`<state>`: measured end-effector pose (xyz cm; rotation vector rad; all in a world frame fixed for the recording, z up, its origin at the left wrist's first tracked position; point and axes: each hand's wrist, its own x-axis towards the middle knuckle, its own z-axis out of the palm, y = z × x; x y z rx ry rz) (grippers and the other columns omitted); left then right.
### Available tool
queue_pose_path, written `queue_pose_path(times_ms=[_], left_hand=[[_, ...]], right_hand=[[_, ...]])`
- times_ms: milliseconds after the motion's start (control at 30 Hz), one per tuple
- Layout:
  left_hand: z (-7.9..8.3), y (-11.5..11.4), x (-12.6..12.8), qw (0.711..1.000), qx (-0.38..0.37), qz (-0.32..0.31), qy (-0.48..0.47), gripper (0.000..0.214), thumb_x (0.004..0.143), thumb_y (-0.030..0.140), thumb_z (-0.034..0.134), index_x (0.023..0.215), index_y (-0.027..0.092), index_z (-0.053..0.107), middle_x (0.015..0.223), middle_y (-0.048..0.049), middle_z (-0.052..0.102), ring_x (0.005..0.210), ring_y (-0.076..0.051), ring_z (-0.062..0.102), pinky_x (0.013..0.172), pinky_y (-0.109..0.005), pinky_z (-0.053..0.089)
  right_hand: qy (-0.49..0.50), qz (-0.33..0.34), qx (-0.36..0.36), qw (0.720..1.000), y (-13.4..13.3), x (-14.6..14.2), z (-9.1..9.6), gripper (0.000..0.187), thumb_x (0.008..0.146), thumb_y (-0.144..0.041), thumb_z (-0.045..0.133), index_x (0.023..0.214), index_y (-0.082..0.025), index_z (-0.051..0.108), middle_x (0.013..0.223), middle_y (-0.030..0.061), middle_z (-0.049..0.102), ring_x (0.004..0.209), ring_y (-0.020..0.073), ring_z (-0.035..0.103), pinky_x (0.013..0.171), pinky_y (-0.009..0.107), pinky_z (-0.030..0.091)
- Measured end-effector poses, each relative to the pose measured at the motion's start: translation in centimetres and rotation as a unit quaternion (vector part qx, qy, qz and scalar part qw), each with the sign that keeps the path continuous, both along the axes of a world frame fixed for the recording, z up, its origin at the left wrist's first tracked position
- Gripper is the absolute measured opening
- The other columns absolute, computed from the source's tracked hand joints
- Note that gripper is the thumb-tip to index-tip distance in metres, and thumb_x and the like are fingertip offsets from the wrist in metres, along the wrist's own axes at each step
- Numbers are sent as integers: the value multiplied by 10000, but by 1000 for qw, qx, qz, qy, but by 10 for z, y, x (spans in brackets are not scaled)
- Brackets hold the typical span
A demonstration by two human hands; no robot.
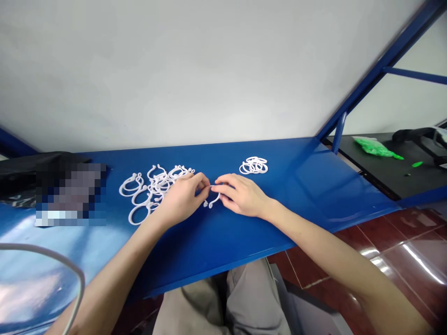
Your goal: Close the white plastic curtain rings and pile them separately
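Observation:
Between my two hands is a white open ring (pixel 215 200) with small rounded ends that point down toward me. My left hand (pixel 186 195) pinches its left side with thumb and fingers. On the opposite side, my right hand (pixel 242 193) grips it with bent fingers, which hide part of the ring. A loose pile of similar white open rings (pixel 139 215) lies beside and partly behind my left hand. Farther back on the right, a smaller cluster of white rings (pixel 254 166) looks closed into loops.
The blue tabletop (pixel 223 246) meets a pale wall panel (pixel 209 70). Black plastic (pixel 21 181) and a blurred-out object (pixel 70 193) lie at left. A pale cable (pixel 52 253) curves near my left arm. At right are a blue frame (pixel 370 74) and green pieces in a bag (pixel 375 146).

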<state>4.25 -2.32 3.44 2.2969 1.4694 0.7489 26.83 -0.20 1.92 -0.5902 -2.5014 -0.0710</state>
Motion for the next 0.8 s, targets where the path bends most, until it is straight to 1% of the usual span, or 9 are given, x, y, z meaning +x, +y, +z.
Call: queue_pose_path(times_ms=[100, 167, 300, 367, 433, 500, 567, 700, 800], left_hand=[[3, -2, 3, 993, -97, -1, -72, 153, 914, 343, 521, 918, 226, 618, 708, 20, 718, 637, -166, 648, 649, -294, 478], [4, -2, 3, 988, -124, 1, -95, 199, 920, 388, 521, 908, 224, 632, 704, 18, 728, 631, -166, 659, 637, -289, 481], [4, -3, 7, 989, -72, 32, -122, 242, 925, 371, 508, 965, 215, 689, 892, -26, 779, 780, -185, 705, 730, -302, 526], [4, -4, 11, 991, -47, 22, -127, 250, 918, 336, 507, 1014, 216, 705, 1005, -38, 783, 862, -191, 713, 760, -301, 534], [4, -7, 15, 990, -51, 0, -128, 261, 931, 359, 512, 1033, 223, 709, 1037, -33, 779, 883, -191, 711, 738, -290, 530], [1, -9, 18, 988, -71, -7, -133, 287, 951, 433, 524, 1044, 229, 704, 989, -24, 779, 854, -188, 709, 713, -282, 521], [-2, -9, 20, 986, -89, 4, -143, 317, 956, 491, 539, 1036, 228, 697, 928, -18, 780, 829, -189, 714, 720, -282, 515], [-9, -7, 20, 979, -106, 41, -167, 308, 961, 492, 545, 991, 224, 694, 874, -12, 786, 808, -189, 727, 742, -281, 506], [-12, -5, 19, 980, -92, 38, -171, 267, 961, 449, 551, 951, 226, 697, 861, -5, 784, 783, -181, 722, 719, -268, 498]], right_hand=[[-5, 38, 19, 999, -6, -5, -2, 216, 1028, -224, 515, 1118, -207, 710, 1196, 113, 706, 985, 224, 684, 850, 383, 599], [23, 46, 1, 999, -6, -5, -3, 226, 1045, -254, 512, 1084, -209, 730, 1160, 107, 726, 966, 213, 696, 832, 358, 606], [144, 28, -93, 985, 0, -1, -5, 225, 1040, -309, 556, 1088, -224, 758, 1033, 71, 751, 904, 175, 716, 812, 302, 600], [194, -7, -131, 972, 4, 0, -7, 198, 1022, -301, 594, 1054, -226, 774, 963, 50, 758, 835, 164, 715, 778, 290, 587], [215, -54, -152, 963, 6, 0, -8, 167, 999, -285, 632, 982, -220, 785, 885, 35, 756, 783, 161, 704, 749, 285, 568], [212, -93, -160, 960, 7, 0, -10, 157, 984, -271, 654, 920, -206, 782, 827, 29, 744, 747, 157, 691, 729, 277, 546], [201, -107, -153, 961, 7, -2, -12, 163, 981, -259, 655, 896, -195, 779, 807, 29, 735, 728, 149, 680, 716, 266, 528], [183, -86, -127, 971, 4, -4, -15, 178, 999, -259, 631, 972, -175, 786, 822, 41, 729, 733, 145, 671, 712, 256, 518], [176, -55, -117, 976, 4, -4, -19, 211, 1022, -271, 596, 1030, -169, 780, 859, 53, 726, 751, 146, 673, 713, 255, 529]])
